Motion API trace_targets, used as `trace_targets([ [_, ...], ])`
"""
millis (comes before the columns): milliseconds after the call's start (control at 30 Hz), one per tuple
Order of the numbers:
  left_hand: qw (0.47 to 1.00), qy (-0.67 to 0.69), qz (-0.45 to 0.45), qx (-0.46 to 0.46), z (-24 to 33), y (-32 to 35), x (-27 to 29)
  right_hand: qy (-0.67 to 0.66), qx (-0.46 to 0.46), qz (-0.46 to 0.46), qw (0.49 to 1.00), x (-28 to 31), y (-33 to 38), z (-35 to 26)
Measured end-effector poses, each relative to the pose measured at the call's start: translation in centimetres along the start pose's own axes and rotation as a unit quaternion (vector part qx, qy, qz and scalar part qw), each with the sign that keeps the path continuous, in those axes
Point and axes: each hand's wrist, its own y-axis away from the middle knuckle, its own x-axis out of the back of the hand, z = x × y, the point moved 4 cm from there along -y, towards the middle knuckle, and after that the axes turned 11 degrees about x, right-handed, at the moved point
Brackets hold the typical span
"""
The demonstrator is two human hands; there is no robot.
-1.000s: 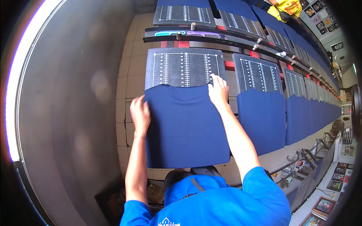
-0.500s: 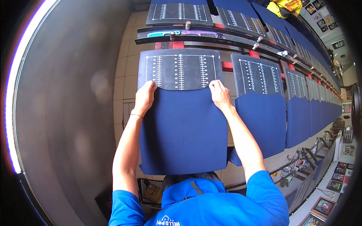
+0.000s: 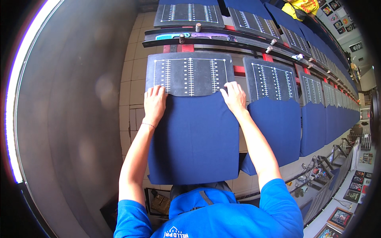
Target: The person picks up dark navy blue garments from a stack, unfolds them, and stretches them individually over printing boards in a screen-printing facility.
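On the platen [image 3: 189,69] | both hands flat, fingers spread, left [image 3: 154,104], right [image 3: 234,97] | navy cloth [image 3: 194,139] hides lower board

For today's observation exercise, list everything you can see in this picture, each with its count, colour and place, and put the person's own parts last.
Printing boards: a long row, black with white ruled marks, running away to the right.
Cloth piece: one, dark blue, spread flat over the nearest board.
More cloth pieces: several, dark blue, on the boards to the right.
Rail: one, dark with red parts, beyond the boards.
Floor tiles: cream, left of the nearest board.
Framed pictures: several, lower right.
Shirt: one, bright blue, bottom edge.
Left hand: flat on the cloth's top left corner.
Right hand: flat on its top right corner.
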Motion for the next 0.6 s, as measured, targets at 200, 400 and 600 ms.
trace_targets([
  [200, 0.985, -0.07, -0.16, 0.011, -0.9, 3.8, 0.1, 0.012, 0.195, -0.254, 0.947, 0.7, 3.6, -5.8],
  [400, 0.92, 0.201, -0.08, 0.327, -12.4, 9.5, 0.3, -0.168, -0.078, -0.043, 0.982, 2.3, 7.4, 2.5],
  [600, 0.504, 0.519, -0.322, 0.611, -8.0, 32.5, 0.9, -0.571, -0.559, -0.118, 0.589, -2.0, 31.8, -2.3],
])
